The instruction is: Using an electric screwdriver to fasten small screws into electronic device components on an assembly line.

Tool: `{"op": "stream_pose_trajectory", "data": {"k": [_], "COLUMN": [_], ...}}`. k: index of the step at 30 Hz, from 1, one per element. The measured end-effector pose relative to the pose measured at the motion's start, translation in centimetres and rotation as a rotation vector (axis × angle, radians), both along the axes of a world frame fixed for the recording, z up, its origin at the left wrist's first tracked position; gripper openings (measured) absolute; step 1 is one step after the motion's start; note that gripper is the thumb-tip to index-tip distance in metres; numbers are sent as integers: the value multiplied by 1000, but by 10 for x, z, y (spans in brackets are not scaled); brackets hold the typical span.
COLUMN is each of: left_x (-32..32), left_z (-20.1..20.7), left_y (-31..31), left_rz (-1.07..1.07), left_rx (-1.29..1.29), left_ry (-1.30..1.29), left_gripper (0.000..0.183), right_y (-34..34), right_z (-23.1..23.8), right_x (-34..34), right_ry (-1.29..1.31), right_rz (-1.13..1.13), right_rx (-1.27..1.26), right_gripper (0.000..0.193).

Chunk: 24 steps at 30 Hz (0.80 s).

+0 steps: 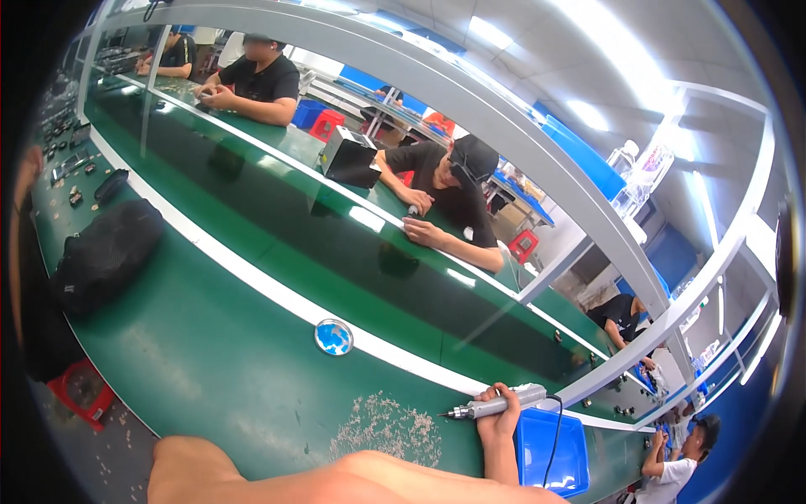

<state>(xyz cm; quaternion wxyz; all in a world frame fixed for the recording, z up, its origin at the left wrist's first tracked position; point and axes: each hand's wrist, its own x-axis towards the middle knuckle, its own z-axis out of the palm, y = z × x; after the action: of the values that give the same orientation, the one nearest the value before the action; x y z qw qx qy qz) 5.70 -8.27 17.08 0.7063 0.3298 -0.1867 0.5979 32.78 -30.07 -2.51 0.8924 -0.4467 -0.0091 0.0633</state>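
My right hand (pixel 497 413) is wrapped round a grey electric screwdriver (pixel 509 401) above the bench's far edge. The bit points left, and a black cable leaves the other end and hangs down over a blue plastic tray (pixel 564 441). That tray stands just right of my right wrist. Left of the bit, many tiny pale pieces (pixel 386 430) lie scattered on the green bench (pixel 243 353). My left forearm crosses the lower edge toward the right, and its hand is out of the picture.
A round tin (pixel 334 337) with blue contents sits by the white rail (pixel 252 281). Farther left lies a black bag (pixel 109 256), with small dark parts (pixel 75 195) beyond it. Past the rail runs a green conveyor belt (pixel 336 269); people work across it, near a black box (pixel 348 157). Grey frame bars rise at right.
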Motion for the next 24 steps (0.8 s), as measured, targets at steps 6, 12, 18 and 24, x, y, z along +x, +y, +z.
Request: {"op": "stream_pose_trajectory", "data": {"k": [6,12,18,24], "left_x": [-4,-10,-11,-8], "left_z": [2,7,9,11], "left_y": [1,-6,-9,-15], "left_rz": [85,149,216,297], "left_rx": [29,92,164,243], "left_ry": [163,353,522,672], "left_gripper": [40,36,34,34], "right_y": [2,5,2,3], "right_z": [4,5,3,1], "right_x": [-4,-2,0,0], "right_ry": [5,12,-33,-20], "right_rz": [-32,-16,14,25], "right_rx": [-26,-21,-1,7], "right_gripper": [19,16,17,18]}}
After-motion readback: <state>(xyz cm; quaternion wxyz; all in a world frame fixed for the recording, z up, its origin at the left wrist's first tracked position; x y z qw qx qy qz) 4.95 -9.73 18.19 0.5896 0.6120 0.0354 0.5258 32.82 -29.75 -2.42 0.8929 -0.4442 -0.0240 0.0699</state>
